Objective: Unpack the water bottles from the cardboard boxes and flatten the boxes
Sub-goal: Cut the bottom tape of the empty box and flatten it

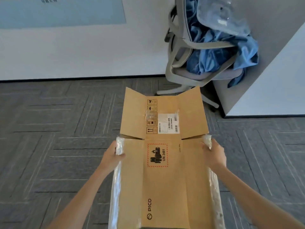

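The left hand [113,157] curls round the left edge of the flattened cardboard box [165,179], over crumpled clear tape [120,146], with its fingers hidden underneath. The box is held out above the grey carpet [57,138], its near end cut off by the frame. The right hand [214,156] grips the right edge likewise. Beyond, an office chair [179,63] holds blue cloth [214,52].

Grey patterned carpet [66,129], white wall [82,55], grey chair [179,66] heaped with blue cloth [214,52].
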